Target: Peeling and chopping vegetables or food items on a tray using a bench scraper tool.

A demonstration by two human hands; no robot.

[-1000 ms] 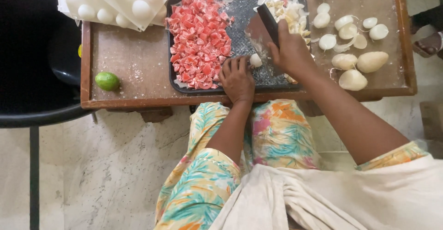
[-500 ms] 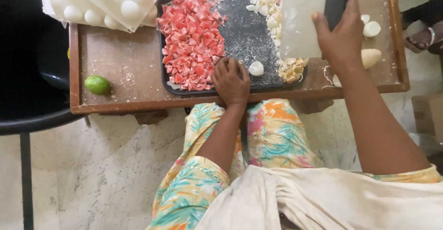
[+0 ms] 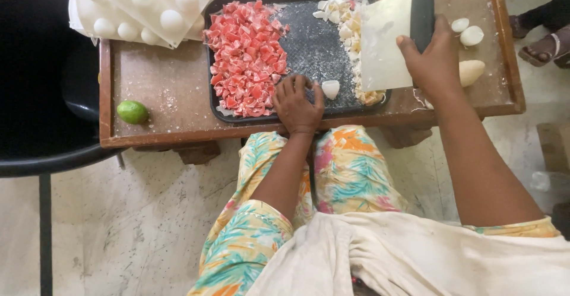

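My right hand [image 3: 435, 58] grips the black handle of a broad flat scraper blade [image 3: 386, 40], lifted above the right part of a black tray [image 3: 314, 40]. My left hand [image 3: 298, 103] rests on the tray's near edge, fingers curled, touching a small white piece [image 3: 330, 88]. A heap of chopped red-pink pieces [image 3: 246, 58] fills the tray's left half. Chopped white pieces [image 3: 344, 23] lie in a strip on its right, partly hidden by the blade.
The tray sits on a low wooden table [image 3: 160, 94]. A green lime [image 3: 132, 112] lies at its left edge, a white moulded sheet [image 3: 148, 5] at back left, white and cream lumps [image 3: 472, 52] at right. A black chair [image 3: 41, 94] stands left. Another person's sandalled foot [image 3: 543, 46] is at far right.
My right hand has lifted the blade off the tray and holds it raised flat towards the camera. My left hand stays at the near edge by the white piece.
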